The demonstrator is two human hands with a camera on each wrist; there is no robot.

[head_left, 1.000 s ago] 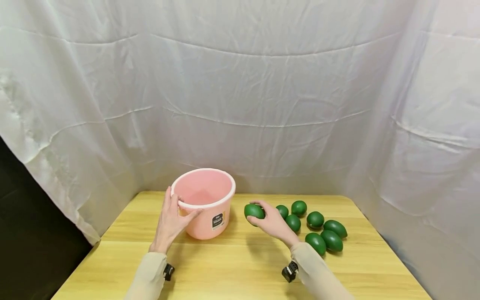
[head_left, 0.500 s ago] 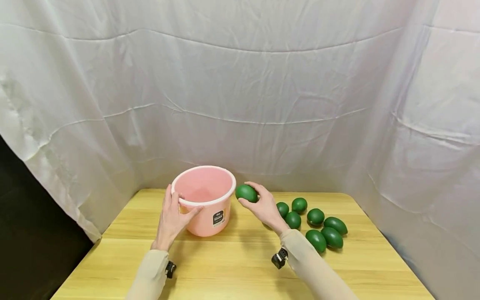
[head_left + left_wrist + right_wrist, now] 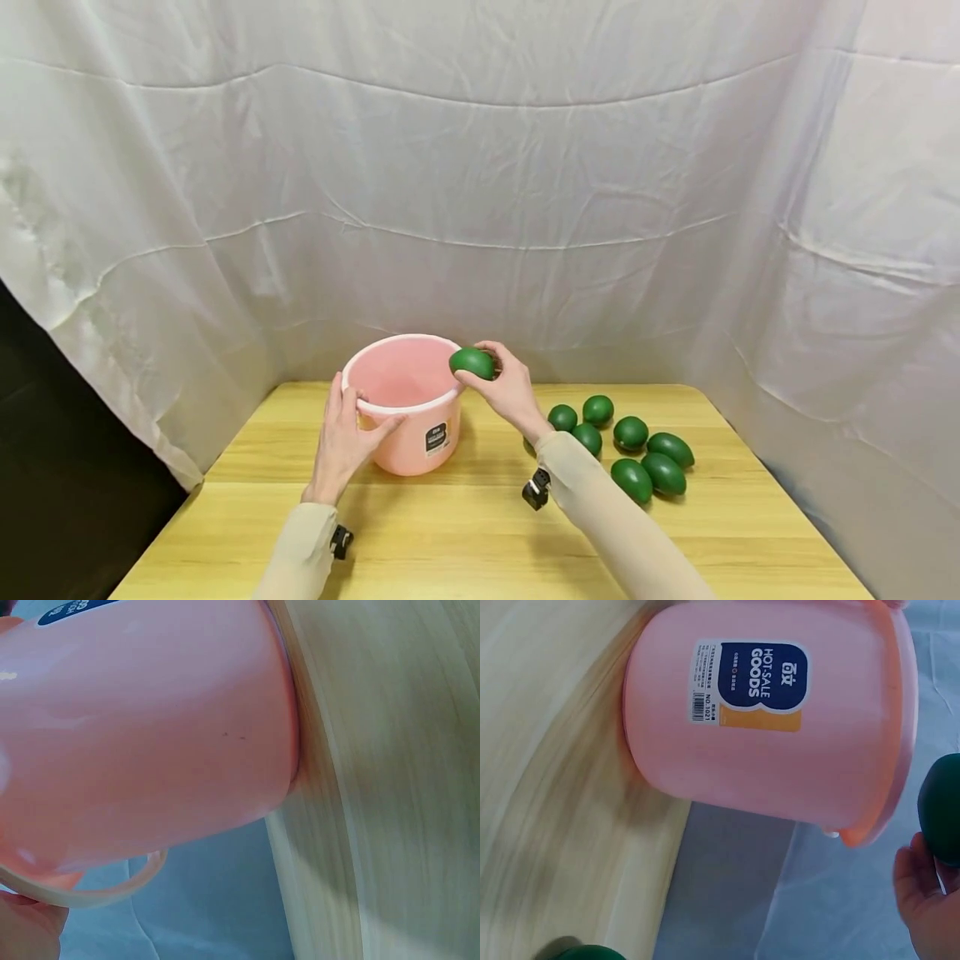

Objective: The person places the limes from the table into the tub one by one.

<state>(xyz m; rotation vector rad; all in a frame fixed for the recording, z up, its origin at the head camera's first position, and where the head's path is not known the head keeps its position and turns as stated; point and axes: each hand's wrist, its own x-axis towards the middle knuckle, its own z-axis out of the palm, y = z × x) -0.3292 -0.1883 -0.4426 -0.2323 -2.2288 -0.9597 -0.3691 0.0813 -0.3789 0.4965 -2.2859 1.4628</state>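
Observation:
A pink bucket [image 3: 408, 433] with a pale rim and a dark label stands upright on the table. My left hand [image 3: 341, 442] grips its near left rim, fingers over the edge and thumb along the outside. At the bucket's right rim, my right hand [image 3: 510, 387] holds a smooth dark green oval fruit [image 3: 472, 362], much like an avocado, between thumb and fingers. In the right wrist view this fruit [image 3: 941, 810] appears beside the rim, cut off by the frame. The left wrist view shows the bucket's side [image 3: 150, 735] and its handle [image 3: 112, 892]. The bucket's floor is hidden.
Several more green oval fruits [image 3: 631, 433] lie in a loose group on the right of the wooden table [image 3: 450, 542]; the right forearm partly covers one. A pale curtain [image 3: 510, 183] hangs behind and at both sides.
My right hand has lifted the green oval fruit and carried it left and away from me, from above the table to the bucket's right rim. The left hand and bucket stay put.

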